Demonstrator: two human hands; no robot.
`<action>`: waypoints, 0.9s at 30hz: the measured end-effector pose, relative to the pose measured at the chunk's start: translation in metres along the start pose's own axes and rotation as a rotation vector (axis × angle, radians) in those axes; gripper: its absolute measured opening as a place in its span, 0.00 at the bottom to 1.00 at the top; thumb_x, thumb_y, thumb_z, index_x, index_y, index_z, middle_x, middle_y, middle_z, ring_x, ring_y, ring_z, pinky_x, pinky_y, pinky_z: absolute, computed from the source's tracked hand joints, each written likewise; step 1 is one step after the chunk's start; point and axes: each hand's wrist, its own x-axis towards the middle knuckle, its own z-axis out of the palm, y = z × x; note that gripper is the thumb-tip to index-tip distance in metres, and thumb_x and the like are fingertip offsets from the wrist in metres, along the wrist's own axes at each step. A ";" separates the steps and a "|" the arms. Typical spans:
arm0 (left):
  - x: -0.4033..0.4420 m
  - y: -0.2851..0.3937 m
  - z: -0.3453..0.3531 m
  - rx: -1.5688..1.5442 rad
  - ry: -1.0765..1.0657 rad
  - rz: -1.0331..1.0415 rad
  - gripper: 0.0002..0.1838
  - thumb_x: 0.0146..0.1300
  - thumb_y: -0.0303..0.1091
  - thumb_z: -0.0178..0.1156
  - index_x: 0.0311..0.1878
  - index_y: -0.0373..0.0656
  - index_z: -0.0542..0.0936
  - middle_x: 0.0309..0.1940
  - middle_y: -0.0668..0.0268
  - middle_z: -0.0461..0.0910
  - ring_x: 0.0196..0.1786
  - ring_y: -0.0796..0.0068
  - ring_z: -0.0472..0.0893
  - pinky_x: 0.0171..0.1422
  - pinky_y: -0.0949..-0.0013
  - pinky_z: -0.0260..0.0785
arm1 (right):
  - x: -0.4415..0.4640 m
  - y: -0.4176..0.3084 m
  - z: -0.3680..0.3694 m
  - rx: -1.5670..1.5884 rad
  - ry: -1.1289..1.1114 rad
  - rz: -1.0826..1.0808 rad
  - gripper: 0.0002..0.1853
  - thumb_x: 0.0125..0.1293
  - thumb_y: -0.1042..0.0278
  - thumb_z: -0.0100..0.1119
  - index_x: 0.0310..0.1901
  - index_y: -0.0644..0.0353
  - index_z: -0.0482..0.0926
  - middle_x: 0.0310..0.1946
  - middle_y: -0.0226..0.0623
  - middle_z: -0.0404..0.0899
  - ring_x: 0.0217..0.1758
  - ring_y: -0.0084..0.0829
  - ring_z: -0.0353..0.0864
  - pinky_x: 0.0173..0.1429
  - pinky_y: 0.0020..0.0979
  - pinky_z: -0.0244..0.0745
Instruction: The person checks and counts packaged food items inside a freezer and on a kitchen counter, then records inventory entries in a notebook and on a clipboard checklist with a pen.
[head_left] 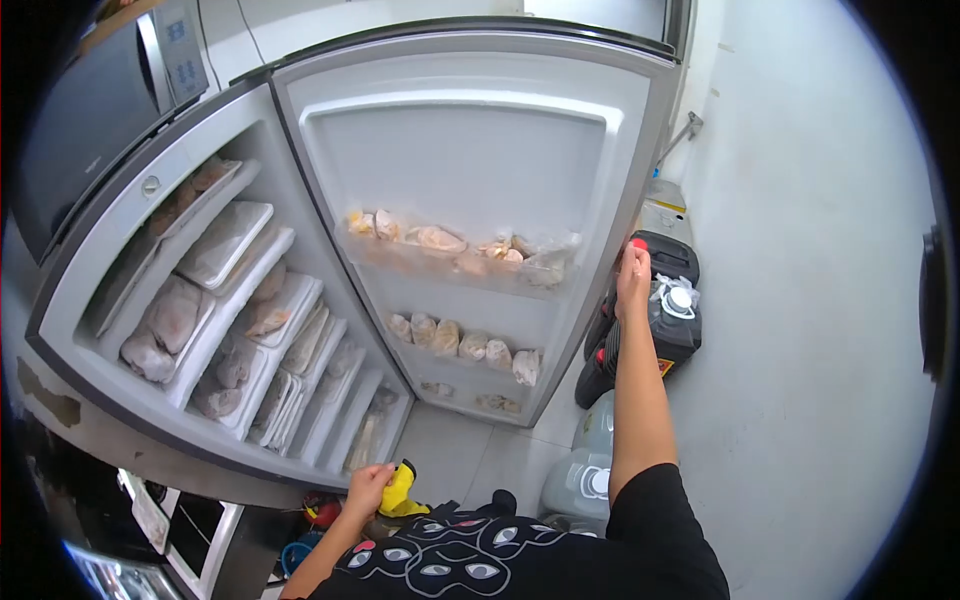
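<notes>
A tall freezer stands open before me, its white-lined door (460, 150) swung out to the right. At the outer edge of that door is my right hand (633, 283), closed on it, the fingers partly hidden. My left hand (371, 489) is closed low in front of the freezer compartment, beside a yellow cloth-like item with a black edge (399, 492), which it seems to grip. Frosty bagged meat (173, 315) and white trays (228, 243) fill the shelves. Bagged pieces line the door's upper rack (435, 238) and middle rack (460, 340).
Dark jugs (675, 325) and large clear water bottles (580, 480) stand on the floor to the right, behind the door and by my right arm. A microwave (100, 110) is at upper left. A white wall (800, 300) runs along the right.
</notes>
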 end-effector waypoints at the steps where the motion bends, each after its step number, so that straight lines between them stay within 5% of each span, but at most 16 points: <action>1: -0.004 -0.001 0.003 -0.043 0.010 -0.008 0.13 0.60 0.38 0.58 0.25 0.38 0.77 0.21 0.71 0.75 0.26 0.84 0.71 0.32 0.77 0.63 | 0.003 0.003 0.001 0.057 -0.038 0.085 0.16 0.67 0.54 0.48 0.37 0.62 0.70 0.27 0.29 0.68 0.32 0.23 0.66 0.38 0.25 0.63; 5: -0.022 -0.007 0.009 -0.041 0.019 0.082 0.09 0.59 0.34 0.59 0.39 0.39 0.77 0.29 0.68 0.77 0.33 0.82 0.75 0.39 0.75 0.68 | 0.002 -0.002 -0.003 0.067 -0.086 0.116 0.19 0.67 0.50 0.47 0.36 0.61 0.70 0.26 0.26 0.67 0.31 0.20 0.64 0.39 0.23 0.61; 9: -0.045 -0.011 0.005 -0.022 -0.076 -0.023 0.21 0.58 0.36 0.60 0.55 0.43 0.70 0.40 0.61 0.78 0.42 0.73 0.77 0.47 0.69 0.69 | -0.026 -0.021 -0.026 -0.041 -0.100 0.108 0.17 0.66 0.52 0.48 0.34 0.60 0.70 0.23 0.25 0.65 0.27 0.20 0.62 0.33 0.24 0.61; 13: -0.058 -0.046 -0.005 0.314 -0.028 0.173 0.29 0.55 0.45 0.62 0.58 0.46 0.68 0.46 0.51 0.77 0.50 0.58 0.76 0.55 0.63 0.67 | -0.080 -0.050 -0.053 -0.074 -0.230 0.035 0.14 0.65 0.53 0.51 0.32 0.56 0.69 0.22 0.24 0.64 0.26 0.18 0.62 0.32 0.23 0.62; 21: -0.088 -0.040 -0.004 0.409 -0.136 0.213 0.39 0.51 0.52 0.63 0.65 0.52 0.62 0.53 0.54 0.74 0.54 0.56 0.74 0.58 0.64 0.65 | -0.157 -0.115 -0.079 0.399 -0.898 0.215 0.12 0.63 0.59 0.51 0.36 0.59 0.66 0.29 0.38 0.76 0.33 0.30 0.79 0.41 0.29 0.75; 27: -0.102 -0.014 -0.001 0.486 -0.013 0.256 0.49 0.45 0.53 0.68 0.68 0.45 0.55 0.57 0.51 0.69 0.57 0.54 0.72 0.61 0.63 0.63 | -0.173 -0.112 -0.068 0.212 -0.857 0.216 0.13 0.68 0.57 0.44 0.38 0.60 0.67 0.32 0.42 0.80 0.34 0.32 0.81 0.40 0.29 0.75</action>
